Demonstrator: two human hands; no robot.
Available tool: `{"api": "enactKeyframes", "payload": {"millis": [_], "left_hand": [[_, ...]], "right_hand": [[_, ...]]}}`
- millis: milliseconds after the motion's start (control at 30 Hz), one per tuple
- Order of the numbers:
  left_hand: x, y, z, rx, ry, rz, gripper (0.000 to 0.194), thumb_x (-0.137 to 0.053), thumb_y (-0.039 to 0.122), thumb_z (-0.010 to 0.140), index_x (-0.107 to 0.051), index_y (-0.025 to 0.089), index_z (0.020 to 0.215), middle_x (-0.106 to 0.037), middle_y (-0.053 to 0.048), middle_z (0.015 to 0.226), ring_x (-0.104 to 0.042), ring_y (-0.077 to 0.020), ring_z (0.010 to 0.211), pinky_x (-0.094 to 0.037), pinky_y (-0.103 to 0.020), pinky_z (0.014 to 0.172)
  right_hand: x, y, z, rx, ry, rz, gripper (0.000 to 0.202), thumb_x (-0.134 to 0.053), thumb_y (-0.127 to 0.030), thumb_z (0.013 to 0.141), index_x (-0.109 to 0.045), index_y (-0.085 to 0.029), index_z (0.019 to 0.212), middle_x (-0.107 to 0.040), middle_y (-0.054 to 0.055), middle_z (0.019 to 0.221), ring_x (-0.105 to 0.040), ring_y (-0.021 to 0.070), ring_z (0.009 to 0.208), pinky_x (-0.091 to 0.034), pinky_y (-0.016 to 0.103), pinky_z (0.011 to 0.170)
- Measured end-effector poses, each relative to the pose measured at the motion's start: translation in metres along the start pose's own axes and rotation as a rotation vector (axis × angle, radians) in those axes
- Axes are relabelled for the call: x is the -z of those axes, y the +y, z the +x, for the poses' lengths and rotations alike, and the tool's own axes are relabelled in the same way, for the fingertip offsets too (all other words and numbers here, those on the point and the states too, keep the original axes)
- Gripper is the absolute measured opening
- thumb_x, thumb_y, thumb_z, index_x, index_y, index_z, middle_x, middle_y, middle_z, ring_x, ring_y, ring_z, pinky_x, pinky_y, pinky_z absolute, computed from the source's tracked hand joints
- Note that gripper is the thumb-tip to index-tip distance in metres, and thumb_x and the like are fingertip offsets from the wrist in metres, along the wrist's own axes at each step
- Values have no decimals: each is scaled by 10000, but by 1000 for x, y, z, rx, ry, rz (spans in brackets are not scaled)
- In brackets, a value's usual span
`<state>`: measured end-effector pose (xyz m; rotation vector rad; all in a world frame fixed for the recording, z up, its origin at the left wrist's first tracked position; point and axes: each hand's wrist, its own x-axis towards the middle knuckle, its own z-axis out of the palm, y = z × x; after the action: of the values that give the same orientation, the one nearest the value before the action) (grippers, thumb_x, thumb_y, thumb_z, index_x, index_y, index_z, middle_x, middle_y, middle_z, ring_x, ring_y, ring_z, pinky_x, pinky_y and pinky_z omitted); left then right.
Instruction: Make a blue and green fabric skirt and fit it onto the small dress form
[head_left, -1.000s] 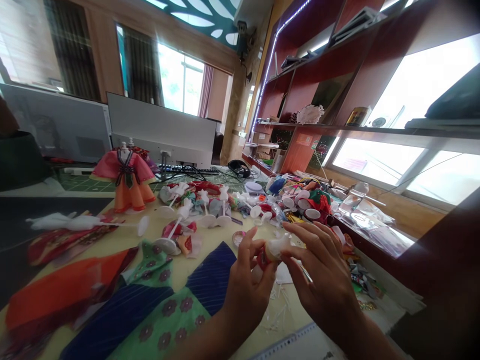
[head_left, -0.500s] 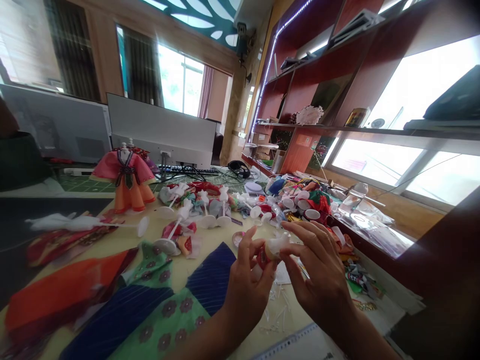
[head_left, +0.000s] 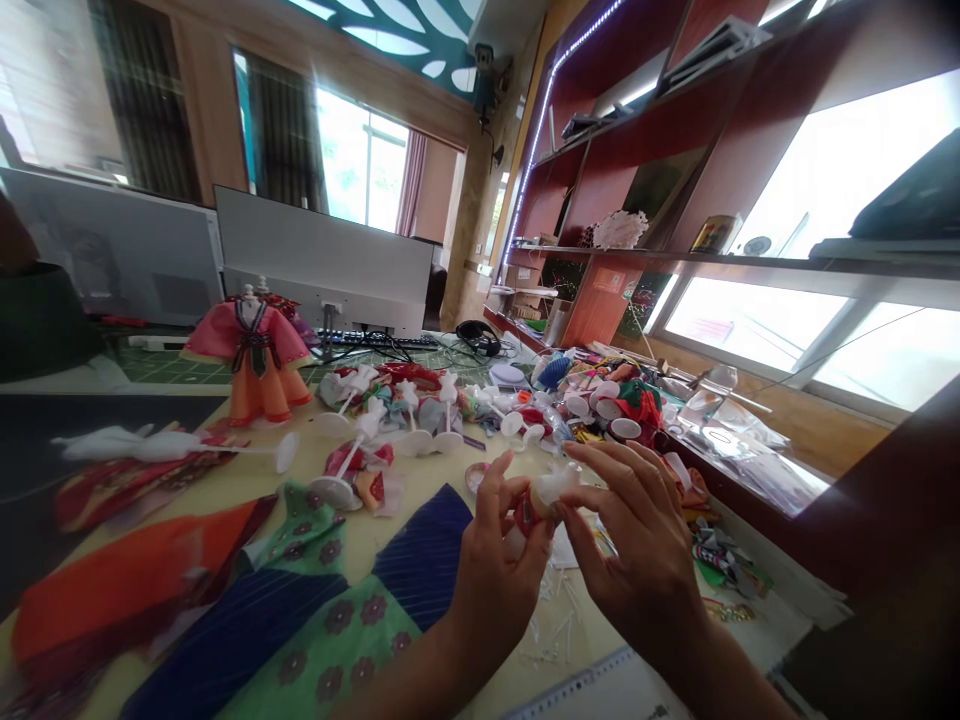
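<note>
Above the table, both hands meet at a small white doll form (head_left: pixel 553 487) with some red and cream cloth on it. My left hand (head_left: pixel 504 540) pinches its lower left side between thumb and fingers. On the right side, my right hand (head_left: pixel 626 520) has thumb and index finger closed on the piece, while its other fingers stretch out. Much of the form is hidden by the fingers. Below the hands lie thin clear sticks (head_left: pixel 553 620) and a ruler (head_left: pixel 574 690).
Green and navy doll clothing (head_left: pixel 337 640) and an orange garment (head_left: pixel 112 590) cover the front left. White stands (head_left: pixel 337 490) and a dressed doll form (head_left: pixel 259 360) stand farther back. A heap of colourful pieces (head_left: pixel 600 390) lies behind the hands, near a shelf unit (head_left: pixel 600 300).
The white form has tilted slightly between my fingers, and a little more of its cream cloth shows. Both hands stay in nearly the same place.
</note>
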<state>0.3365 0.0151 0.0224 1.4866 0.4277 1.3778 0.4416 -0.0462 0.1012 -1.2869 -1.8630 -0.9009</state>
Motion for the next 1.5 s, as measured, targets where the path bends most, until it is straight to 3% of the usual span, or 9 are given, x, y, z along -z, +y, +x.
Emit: {"api": "enactKeyframes", "payload": {"millis": [233,467,767,967,1267,1500], "left_hand": [[-2,4,5,33,4,-42,594,-565,168,837,-272,276,1343,-578,-59,1108,-593,-154,980,-501,-301,840],[-2,4,6,36,8,-65,596,-570,158,827,-287,273,1339,-585,-61,1140,-595,-166,1003,-508,-342,858],[-2,0,4,38,7,-98,608,-568,153,834,-269,284,1347,-571,-71,1173,-600,-169,1002,-520,-332,836],[-2,0,4,31,11,-83,613,-565,156,836,-258,279,1352,-570,-79,1163,-596,-177,1012,-502,-350,872],[-1,-1,1,50,7,-67,629,-576,162,824,-265,303,1352,-573,-62,1157,-608,-155,963,-509,-297,818],[0,0,1,32,18,-91,656,-582,145,813,-259,327,1354,-575,-44,1156,-594,-147,990,-495,-286,836]], "right_hand": [[-4,2,2,-48,9,68,124,-543,-59,778,-588,-164,826,-572,102,1174,-487,274,1128,-378,512,951],[-11,6,-6,-37,96,142,150,-535,-65,787,-589,-186,857,-567,84,1156,-491,269,1118,-391,505,931],[-15,7,-9,-75,93,206,152,-525,-50,790,-573,-178,856,-554,100,1149,-476,274,1130,-386,494,925],[-12,8,-10,-99,159,231,161,-529,-57,789,-543,-176,896,-577,96,1109,-533,255,1059,-402,491,916],[-3,-4,-10,-102,-32,180,117,-518,-67,791,-563,-148,862,-387,148,1360,-334,326,1273,-283,537,1015],[-2,-1,-11,-74,-127,205,134,-501,-60,801,-547,-147,892,-331,150,1412,-327,329,1288,-302,546,1011]]}}
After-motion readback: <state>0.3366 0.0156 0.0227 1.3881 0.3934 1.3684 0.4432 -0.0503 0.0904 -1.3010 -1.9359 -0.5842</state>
